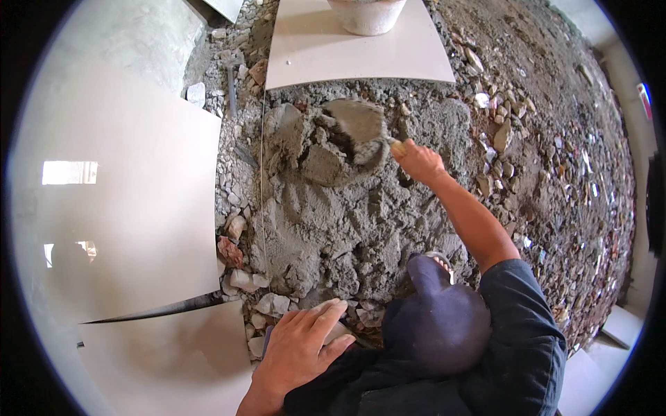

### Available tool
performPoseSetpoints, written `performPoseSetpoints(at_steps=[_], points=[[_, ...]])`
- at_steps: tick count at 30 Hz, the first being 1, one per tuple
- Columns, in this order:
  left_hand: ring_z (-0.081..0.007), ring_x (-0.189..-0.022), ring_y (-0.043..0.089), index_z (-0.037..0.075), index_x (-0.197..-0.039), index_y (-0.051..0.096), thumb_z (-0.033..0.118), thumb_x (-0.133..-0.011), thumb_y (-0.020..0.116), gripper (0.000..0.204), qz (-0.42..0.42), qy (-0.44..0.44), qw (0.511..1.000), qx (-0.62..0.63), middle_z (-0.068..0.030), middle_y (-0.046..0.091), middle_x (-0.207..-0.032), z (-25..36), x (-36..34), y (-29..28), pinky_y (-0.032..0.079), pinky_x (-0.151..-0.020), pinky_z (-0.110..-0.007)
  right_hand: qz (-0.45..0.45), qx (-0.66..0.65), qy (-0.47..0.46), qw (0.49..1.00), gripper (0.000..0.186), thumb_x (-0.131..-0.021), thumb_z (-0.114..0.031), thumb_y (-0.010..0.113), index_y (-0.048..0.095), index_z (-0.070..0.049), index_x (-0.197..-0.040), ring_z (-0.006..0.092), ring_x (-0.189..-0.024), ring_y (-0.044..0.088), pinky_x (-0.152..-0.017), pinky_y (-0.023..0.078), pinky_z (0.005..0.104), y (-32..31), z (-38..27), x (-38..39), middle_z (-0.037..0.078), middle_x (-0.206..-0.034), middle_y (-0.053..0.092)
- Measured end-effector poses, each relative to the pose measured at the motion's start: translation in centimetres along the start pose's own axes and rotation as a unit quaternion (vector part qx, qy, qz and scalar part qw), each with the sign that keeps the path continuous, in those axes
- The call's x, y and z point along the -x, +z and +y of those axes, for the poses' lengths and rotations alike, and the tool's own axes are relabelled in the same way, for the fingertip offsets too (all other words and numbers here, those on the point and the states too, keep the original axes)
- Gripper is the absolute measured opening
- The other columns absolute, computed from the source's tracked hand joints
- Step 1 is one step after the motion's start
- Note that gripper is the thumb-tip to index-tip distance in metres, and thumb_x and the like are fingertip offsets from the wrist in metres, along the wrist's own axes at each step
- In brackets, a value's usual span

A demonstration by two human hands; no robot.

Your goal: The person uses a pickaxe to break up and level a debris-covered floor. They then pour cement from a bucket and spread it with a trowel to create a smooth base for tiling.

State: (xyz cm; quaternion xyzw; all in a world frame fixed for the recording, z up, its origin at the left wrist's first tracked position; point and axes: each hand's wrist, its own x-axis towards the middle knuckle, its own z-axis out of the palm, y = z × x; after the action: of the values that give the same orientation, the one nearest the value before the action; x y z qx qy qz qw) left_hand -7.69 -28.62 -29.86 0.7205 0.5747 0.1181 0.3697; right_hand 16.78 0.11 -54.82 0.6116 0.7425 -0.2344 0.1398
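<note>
Head view: right hand grips trowel, left hand unclenched, bucket cropped, contents unseen.

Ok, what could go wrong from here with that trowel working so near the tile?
The trowel, held in the right hand, is close to the front edge of the tile, so a long stroke might smear or chip it.
Mortar lies right up by the thin string on the left and could push it out of line.
Loose stones border the mortar and might get dragged in.
</note>
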Motion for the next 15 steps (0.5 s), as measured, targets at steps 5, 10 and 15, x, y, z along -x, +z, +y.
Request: performPoseSetpoints(at_steps=[5, 10, 15], points=[[-0.0310, -0.099, 0.060, 0.003, -0.121, 0.053, 0.034, -0.085, 0.064, 0.049, -0.017, 0.001, 1.000, 0.004, -0.0148, 0.061, -0.115, 0.1, 1.7, -0.3, 0.047, -0.082, -0.039, 0.087, -0.031, 0.082, 0.992, 0.052, -0.095, -0.051, 0.034, 0.046, -0.002, -0.107, 0.0365, -0.088, 0.064, -0.072, 0.053, 0.0443, 1.0, 5.6, -1.2, 0.021, -0.097, 0.063], [-0.0309, -0.098, 0.061, 0.003, -0.120, 0.053, 0.037, -0.085, 0.064, 0.050, 0.001, 0.047, 0.999, 0.014, -0.0141, 0.061, -0.116, 1.2, 3.0, -0.3, 0.047, -0.082, -0.039, 0.096, -0.163, 0.063, 0.980, 0.046, -0.091, -0.047, 0.048, 0.047, -0.004, -0.107, 0.0405, -0.082, 0.062, -0.072, 0.049, 0.0477, 2.2, 5.9, 7.0, 0.024, -0.094, 0.061], [-0.0310, -0.098, 0.061, 0.003, -0.121, 0.053, 0.036, -0.084, 0.065, 0.051, -0.012, 0.046, 0.998, 0.033, -0.0138, 0.061, -0.116, 0.4, 2.3, -0.2, 0.046, -0.082, -0.039, 0.142, -0.236, 0.055, 0.960, 0.045, -0.087, -0.040, 0.055, 0.045, -0.006, -0.113, 0.0426, -0.087, 0.061, -0.076, 0.048, 0.0498, 1.3, 5.5, 12.2, 0.025, -0.093, 0.061]])
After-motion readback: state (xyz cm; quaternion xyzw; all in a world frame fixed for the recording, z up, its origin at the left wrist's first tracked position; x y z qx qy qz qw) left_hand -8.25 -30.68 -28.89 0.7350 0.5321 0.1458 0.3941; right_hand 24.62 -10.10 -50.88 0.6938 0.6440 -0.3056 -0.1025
